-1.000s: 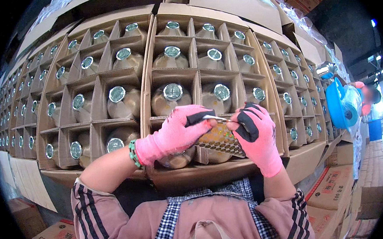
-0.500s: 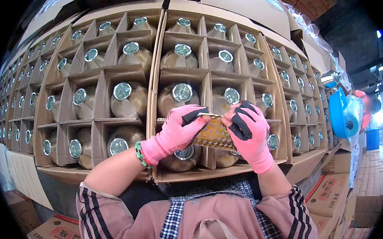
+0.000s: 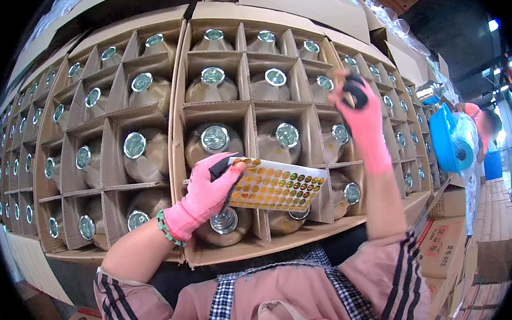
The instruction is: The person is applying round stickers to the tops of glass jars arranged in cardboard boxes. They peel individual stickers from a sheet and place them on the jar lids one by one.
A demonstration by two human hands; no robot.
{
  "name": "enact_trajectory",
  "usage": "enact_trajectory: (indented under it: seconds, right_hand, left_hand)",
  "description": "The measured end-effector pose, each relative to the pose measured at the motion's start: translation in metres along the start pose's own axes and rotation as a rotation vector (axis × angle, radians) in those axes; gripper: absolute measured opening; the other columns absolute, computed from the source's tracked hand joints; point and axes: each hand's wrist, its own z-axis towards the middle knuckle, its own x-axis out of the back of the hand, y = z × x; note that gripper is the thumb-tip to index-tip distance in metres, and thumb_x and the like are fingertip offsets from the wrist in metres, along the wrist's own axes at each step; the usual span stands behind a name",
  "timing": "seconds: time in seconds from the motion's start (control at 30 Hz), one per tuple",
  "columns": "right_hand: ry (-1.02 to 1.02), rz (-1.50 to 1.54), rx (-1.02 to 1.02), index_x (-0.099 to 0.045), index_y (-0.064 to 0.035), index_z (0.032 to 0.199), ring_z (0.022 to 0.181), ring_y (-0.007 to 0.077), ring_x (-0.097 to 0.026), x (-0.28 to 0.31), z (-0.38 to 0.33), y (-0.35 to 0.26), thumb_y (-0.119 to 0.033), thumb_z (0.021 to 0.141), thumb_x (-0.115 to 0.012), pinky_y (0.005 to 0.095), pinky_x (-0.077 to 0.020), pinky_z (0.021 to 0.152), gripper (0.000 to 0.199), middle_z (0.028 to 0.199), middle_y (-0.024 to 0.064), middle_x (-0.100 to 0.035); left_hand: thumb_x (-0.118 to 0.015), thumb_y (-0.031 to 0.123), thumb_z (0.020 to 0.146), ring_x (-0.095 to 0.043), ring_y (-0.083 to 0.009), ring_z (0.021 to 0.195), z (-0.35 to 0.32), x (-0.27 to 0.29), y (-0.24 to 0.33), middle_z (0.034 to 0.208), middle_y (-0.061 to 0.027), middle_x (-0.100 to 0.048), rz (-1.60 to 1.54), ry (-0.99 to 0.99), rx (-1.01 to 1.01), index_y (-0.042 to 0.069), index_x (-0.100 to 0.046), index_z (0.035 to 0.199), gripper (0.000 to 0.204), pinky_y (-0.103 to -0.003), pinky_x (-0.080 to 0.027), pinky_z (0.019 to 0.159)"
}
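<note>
My left hand, in a pink glove with dark fingertips, grips the left edge of a sheet of round gold stickers. The sheet tilts over the near compartments of a cardboard box. Off to the right, my right hand, gloved alike, is raised over the box's right column, next to a bottle's silver-rimmed top. Its fingers are bent together and smeared by motion; anything tiny between them cannot be made out. Large glass bottles stand in the divided compartments, one to each.
More boxes of bottles stand close on the left and right. Beyond the right boxes are a blue basin and another person. Closed cartons are stacked at the lower right, and clear plastic wrap lies along the far side.
My right hand has left the sticker sheet and moved right and away from me. The sheet, now in my left hand alone, faces up more. The whole view has shifted a little.
</note>
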Motion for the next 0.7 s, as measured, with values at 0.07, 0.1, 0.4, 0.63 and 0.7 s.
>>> enact_trajectory:
  seconds: [0.07, 0.1, 0.4, 0.63, 0.7]
  right_hand:
    - [-0.138, -0.482, 0.091, -0.059, -0.0037, 0.076, 0.098, 0.0282, -0.047, 0.016, 0.042, 0.068, -0.013, 0.063, -0.064, 0.0362, -0.0367, 0.086, 0.016, 0.102, 0.0119, -0.053]
    - [-0.217, -0.721, 0.095, -0.060, -0.0049, 0.076, 0.102, 0.0298, -0.045, 0.018, 0.054, 0.089, -0.016, 0.064, -0.064, 0.0366, -0.0358, 0.088, 0.017, 0.105, 0.0122, -0.051]
    - [-0.773, -1.237, 0.037, -0.054, -0.0118, 0.108, 0.119, 0.0372, -0.026, -0.033, 0.074, 0.138, -0.011, 0.069, -0.056, 0.0462, -0.0219, 0.098, 0.039, 0.127, 0.0123, -0.035]
    - [-0.568, -1.211, 0.103, -0.057, -0.0116, 0.102, 0.117, 0.0356, -0.031, -0.032, 0.069, 0.140, -0.007, 0.069, -0.051, 0.0452, -0.0263, 0.095, 0.034, 0.124, 0.0137, -0.039]
    - [-0.507, -1.196, 0.124, -0.057, -0.0108, 0.100, 0.115, 0.0349, -0.034, -0.031, 0.068, 0.145, -0.007, 0.068, -0.052, 0.0449, -0.0281, 0.093, 0.032, 0.122, 0.0137, -0.041]
  left_hand:
    - [-0.059, 0.017, 0.077, -0.050, -0.0061, 0.070, 0.003, 0.001, -0.004, 0.073, -0.0017, -0.058, 0.019, -0.011, 0.015, -0.002, -0.058, 0.088, 0.022, -0.023, -0.042, 0.064]
    - [-0.059, 0.017, 0.077, -0.050, -0.0062, 0.070, 0.004, 0.000, -0.004, 0.073, -0.0018, -0.058, 0.026, -0.016, 0.021, -0.002, -0.058, 0.088, 0.022, -0.023, -0.042, 0.065]
    - [-0.060, 0.019, 0.077, -0.049, -0.0068, 0.068, 0.005, 0.002, -0.005, 0.070, -0.0034, -0.057, 0.034, -0.046, -0.042, -0.002, -0.058, 0.085, 0.023, -0.024, -0.042, 0.062]
    - [-0.059, 0.019, 0.077, -0.047, -0.0070, 0.064, 0.006, 0.001, -0.008, 0.065, -0.0050, -0.055, 0.068, -0.039, -0.110, -0.001, -0.058, 0.082, 0.021, -0.024, -0.042, 0.060]
    - [-0.058, 0.019, 0.077, -0.046, -0.0067, 0.063, 0.005, 0.001, -0.008, 0.064, -0.0047, -0.054, 0.073, -0.047, -0.118, -0.001, -0.058, 0.082, 0.021, -0.024, -0.041, 0.059]
